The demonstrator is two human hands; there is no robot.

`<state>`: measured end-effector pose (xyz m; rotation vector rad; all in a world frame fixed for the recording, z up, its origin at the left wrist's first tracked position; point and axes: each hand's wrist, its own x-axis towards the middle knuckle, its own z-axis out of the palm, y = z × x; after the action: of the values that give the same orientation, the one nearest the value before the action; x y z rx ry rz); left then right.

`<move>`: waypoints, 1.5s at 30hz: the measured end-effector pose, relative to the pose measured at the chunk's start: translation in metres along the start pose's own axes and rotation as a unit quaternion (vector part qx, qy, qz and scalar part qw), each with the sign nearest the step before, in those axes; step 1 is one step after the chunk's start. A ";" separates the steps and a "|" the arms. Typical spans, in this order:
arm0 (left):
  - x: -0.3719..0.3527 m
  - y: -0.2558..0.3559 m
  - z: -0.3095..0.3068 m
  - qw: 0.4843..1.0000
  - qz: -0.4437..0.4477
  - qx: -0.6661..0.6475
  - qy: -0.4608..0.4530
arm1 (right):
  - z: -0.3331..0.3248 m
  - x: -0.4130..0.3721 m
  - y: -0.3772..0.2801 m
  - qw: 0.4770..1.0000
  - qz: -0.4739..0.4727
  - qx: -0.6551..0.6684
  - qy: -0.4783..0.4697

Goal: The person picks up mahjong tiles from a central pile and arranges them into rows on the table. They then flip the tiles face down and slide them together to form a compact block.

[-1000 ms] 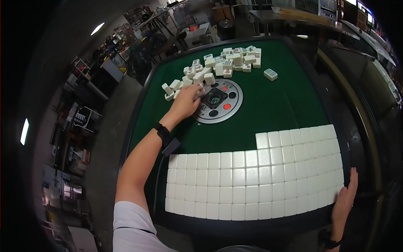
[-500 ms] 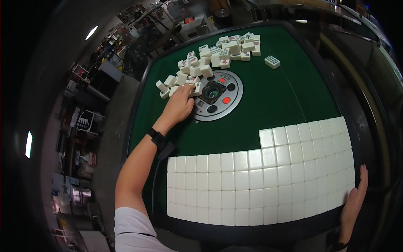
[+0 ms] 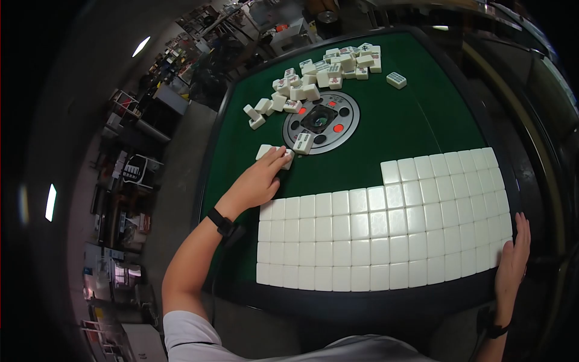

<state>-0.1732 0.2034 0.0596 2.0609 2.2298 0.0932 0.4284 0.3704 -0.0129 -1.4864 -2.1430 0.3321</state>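
My left hand (image 3: 258, 181) lies over a few white mahjong tiles (image 3: 264, 151), its fingers resting on them between the pile and the rows. Just right of its fingertips, a tile with green marks (image 3: 303, 143) sits on the edge of the round centre console (image 3: 344, 134). Rows of face-down tiles (image 3: 362, 241) form a block along the near side. My right hand (image 3: 514, 259) is upright at the block's right end, fingers extended. Farther off is a loose pile of tiles (image 3: 332, 69), some showing faces.
A single tile (image 3: 396, 79) lies apart at the far right of the green table (image 3: 374, 114). The dark table rim (image 3: 434, 54) surrounds the felt. Cluttered shelves and a white cabinet (image 3: 145, 342) stand to the left.
My left hand has drawn several tiles from the pile toward the near rows. One tile now sits at the console's near edge. The camera view has shifted slightly.
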 end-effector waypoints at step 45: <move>-0.018 0.002 -0.004 0.973 -0.229 0.024 -0.024 | 0.000 -0.002 -0.001 1.000 -0.013 -0.024 0.014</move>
<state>-0.1700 0.1860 0.0644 1.4928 2.6294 -0.0495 0.4278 0.3681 -0.0126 -1.4795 -2.1604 0.2520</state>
